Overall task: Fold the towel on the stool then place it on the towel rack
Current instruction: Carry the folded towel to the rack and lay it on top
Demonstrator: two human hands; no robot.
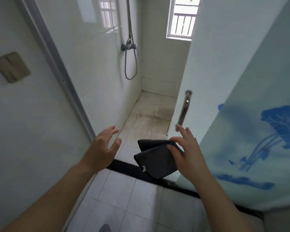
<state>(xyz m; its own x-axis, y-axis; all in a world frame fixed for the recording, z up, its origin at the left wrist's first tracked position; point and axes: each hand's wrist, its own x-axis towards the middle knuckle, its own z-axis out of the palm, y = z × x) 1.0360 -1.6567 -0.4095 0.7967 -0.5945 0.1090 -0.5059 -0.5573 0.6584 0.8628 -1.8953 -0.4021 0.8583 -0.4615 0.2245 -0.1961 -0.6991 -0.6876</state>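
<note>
Far left: a beige wall plate [10,66] is blurred, so its detail cannot be read. Both forearms enter from the bottom edge, cut off above the elbow. The left hand [102,148] hangs in the air over the doorway, its grip apart: fingers spread and relaxed, touching nothing. Behind it, a shower hose [131,64] loops down from a wall mixer [129,46]; the shower head lies beyond the top edge. The tiled floor [117,190] is crossed by a dark door threshold [124,166], partly covered by the towel. Centre right: the folded dark towel [156,160] is held in the air above the threshold, a small white tag [144,168] at its lower corner; any writing on the tag is too small to read. The right hand [187,154] pinches the towel's upper right edge, thumb on top, remaining fingers raised; the underside of the grip is hidden. Behind it stands a metal door handle [185,108] on a frosted glass door [241,81] printed with a blue plant motif [278,124]. Neither stool nor towel rack is in view. A barred window [182,19] is overexposed.
</note>
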